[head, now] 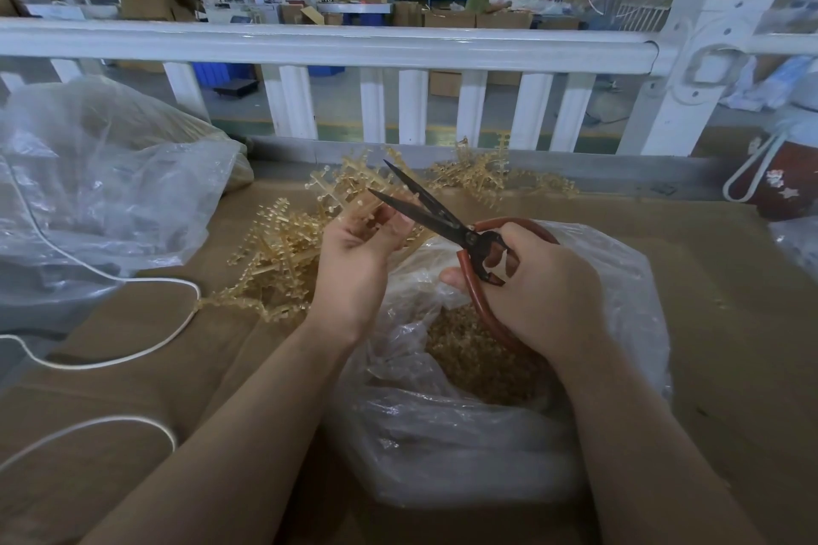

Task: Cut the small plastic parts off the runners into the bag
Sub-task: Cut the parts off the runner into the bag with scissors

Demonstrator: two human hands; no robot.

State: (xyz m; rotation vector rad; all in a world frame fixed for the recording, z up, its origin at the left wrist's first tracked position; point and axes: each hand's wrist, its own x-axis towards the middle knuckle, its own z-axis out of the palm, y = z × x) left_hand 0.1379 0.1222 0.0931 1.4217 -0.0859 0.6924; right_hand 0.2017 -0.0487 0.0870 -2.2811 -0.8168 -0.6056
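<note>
My left hand (358, 254) pinches a pale amber plastic runner (349, 190) with small parts along its branches, held above the bag. My right hand (531, 283) grips black scissors (425, 204) by their red handles. The blades stand apart, their tips at the runner just above my left fingers. Below both hands a clear plastic bag (619, 279) lies with its mouth wide, and a heap of cut amber parts (473, 354) sits inside it. More runners (274, 261) are piled on the cardboard to the left of the bag.
A brown cardboard sheet (133, 367) covers the table. A large clear bag (102, 190) bulges at the left, with a white cord (146, 345) looping in front. Further runners (482, 173) lie along a white railing (327, 44) at the back. A red bag (783, 186) stands at right.
</note>
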